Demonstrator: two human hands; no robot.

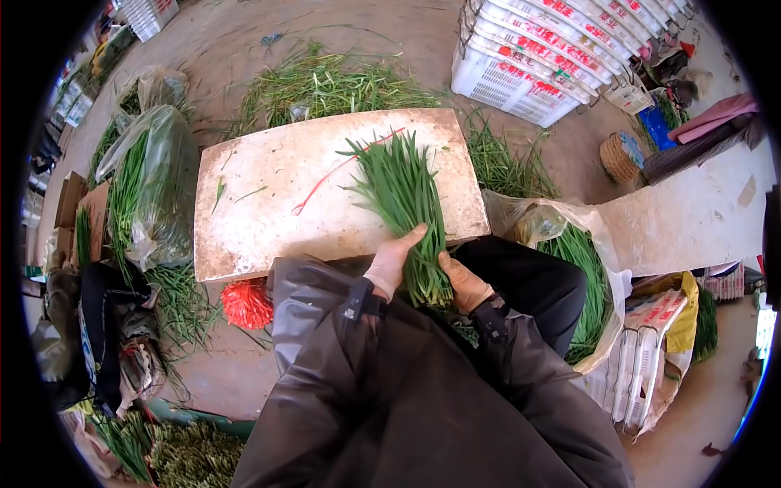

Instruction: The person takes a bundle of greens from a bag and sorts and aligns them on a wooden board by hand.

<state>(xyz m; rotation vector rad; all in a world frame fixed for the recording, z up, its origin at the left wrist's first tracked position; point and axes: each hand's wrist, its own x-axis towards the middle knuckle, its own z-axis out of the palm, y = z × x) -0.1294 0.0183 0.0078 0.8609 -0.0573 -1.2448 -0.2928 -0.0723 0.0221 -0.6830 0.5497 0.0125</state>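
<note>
A thick bunch of garlic chives (403,183) lies across the near edge of a worn white board (268,187), leaf tips pointing away and cut ends toward my lap. My left hand (392,262), in a pale glove, is closed around the bunch from the left, thumb across the top. On the right side, my right hand (465,282), in a tan glove, grips the bunch near the stem ends. Its fingers are partly hidden under the stems. A thin red tie strip (321,189) lies on the board, partly covered by the leaves.
Loose green leaves (325,81) lie beyond the board. Bags of chives stand left (150,187) and right (576,285). Stacked white crates (521,77) rise at upper right. A bundle of red strips (247,303) sits below the board. Another person's leg (102,325) is at left.
</note>
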